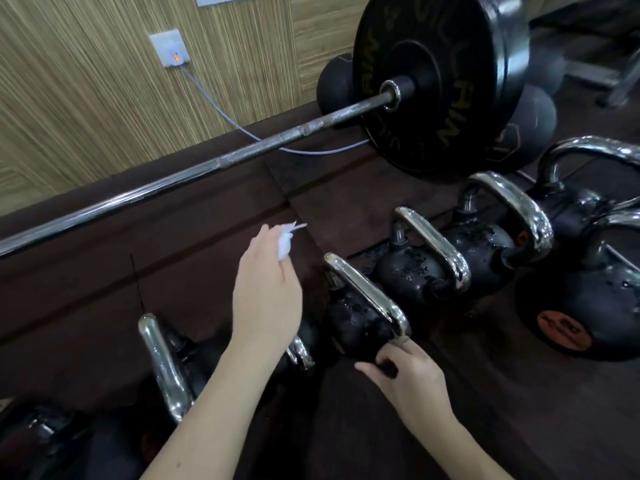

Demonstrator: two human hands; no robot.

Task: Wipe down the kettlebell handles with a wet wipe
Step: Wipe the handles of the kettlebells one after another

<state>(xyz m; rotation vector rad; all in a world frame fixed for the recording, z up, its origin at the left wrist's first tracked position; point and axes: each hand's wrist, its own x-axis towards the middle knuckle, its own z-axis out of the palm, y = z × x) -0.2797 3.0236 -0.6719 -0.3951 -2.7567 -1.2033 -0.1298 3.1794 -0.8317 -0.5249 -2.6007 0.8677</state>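
Head view: my left hand is raised above the row of kettlebells, and its grip pinches the wipe at the fingertips, a small white wad with a loose corner sticking out. The wipe touches no metal; it hangs over the floor, just beyond the kettlebell I am steadying. My right hand is down at that bell's near side, fingers curled against the body where the handle meets it. I cannot tell whether that grip truly closes round the handle's base or only presses on it.

I judge the step in hand is bringing the wipe down onto this chrome handle. To do it well I would:
- wrap the wipe round the bar rather than dab with the wad, so the underside gets cleaned too;
- run from the far corner towards the near one, then down both legs;
- keep the right hand bracing, as the bell leans and could roll.

The next handles wait to the right, the barbell well behind.
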